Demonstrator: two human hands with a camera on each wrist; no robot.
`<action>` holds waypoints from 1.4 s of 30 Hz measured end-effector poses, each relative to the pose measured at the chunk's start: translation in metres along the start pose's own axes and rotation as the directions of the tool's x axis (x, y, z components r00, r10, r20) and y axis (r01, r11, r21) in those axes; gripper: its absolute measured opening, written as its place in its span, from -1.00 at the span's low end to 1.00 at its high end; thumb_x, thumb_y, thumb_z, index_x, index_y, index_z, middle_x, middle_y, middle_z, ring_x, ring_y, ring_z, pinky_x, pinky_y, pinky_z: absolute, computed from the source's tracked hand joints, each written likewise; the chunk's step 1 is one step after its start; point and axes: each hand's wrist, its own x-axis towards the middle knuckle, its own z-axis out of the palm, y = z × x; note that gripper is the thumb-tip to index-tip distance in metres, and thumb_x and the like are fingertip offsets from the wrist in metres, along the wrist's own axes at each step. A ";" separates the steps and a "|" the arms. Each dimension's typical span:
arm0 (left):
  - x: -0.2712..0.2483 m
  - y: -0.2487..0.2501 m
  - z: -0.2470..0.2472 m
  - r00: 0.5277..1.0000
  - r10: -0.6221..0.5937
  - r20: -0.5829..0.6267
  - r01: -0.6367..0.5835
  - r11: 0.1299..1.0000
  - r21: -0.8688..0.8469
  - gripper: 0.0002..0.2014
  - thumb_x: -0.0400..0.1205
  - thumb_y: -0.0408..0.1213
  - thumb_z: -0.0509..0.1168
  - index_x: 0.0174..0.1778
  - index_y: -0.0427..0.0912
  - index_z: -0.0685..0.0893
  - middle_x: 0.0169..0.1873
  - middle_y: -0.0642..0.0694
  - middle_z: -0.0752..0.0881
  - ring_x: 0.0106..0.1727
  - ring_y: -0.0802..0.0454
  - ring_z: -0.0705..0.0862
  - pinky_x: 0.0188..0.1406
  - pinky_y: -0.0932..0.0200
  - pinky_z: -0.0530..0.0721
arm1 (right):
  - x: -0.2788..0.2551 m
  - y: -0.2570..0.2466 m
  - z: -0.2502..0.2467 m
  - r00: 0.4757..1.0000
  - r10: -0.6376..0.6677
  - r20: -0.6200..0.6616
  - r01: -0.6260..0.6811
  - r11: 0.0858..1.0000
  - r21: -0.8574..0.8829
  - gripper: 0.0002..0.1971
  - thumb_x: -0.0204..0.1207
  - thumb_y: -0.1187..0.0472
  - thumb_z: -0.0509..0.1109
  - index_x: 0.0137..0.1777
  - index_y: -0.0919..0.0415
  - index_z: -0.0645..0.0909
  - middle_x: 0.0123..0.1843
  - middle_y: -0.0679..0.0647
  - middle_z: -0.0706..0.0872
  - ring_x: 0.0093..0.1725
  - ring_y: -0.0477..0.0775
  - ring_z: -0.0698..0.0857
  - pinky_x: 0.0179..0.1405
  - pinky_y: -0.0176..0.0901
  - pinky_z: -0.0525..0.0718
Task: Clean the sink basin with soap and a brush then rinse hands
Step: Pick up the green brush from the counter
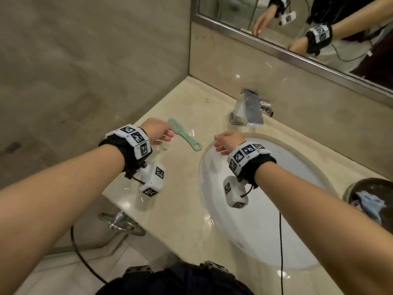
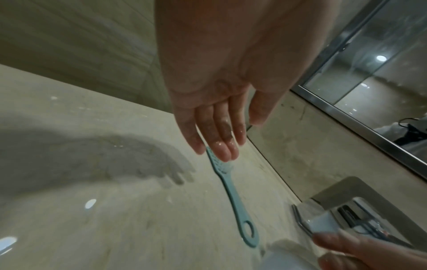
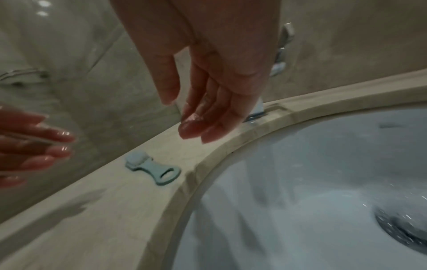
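Observation:
A teal brush lies flat on the beige countertop left of the white sink basin. The brush has a hanging hole at its handle end. My left hand hovers above the brush head, wet fingers straight and holding nothing. My right hand hangs over the basin's left rim, fingers relaxed, wet and empty. The square chrome faucet stands behind the basin. The drain shows at the basin's bottom.
A mirror with a steel frame runs along the back wall. A dark bowl with blue and white cloth sits on the counter at the right. A chrome ring holder sticks out below the counter's front edge.

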 end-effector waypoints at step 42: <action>0.008 0.021 0.053 0.987 0.031 0.155 -0.034 0.999 0.015 -0.81 0.67 -0.34 0.17 -0.27 -0.18 0.54 -0.32 -0.09 0.63 -0.36 0.08 0.57 -0.37 0.29 0.46 | -0.007 0.044 -0.044 0.987 0.038 -0.158 -0.099 0.910 -0.403 -0.66 0.45 0.29 0.47 -0.42 0.09 0.38 -0.34 0.04 0.56 -0.16 0.09 0.57 -0.19 -0.19 0.48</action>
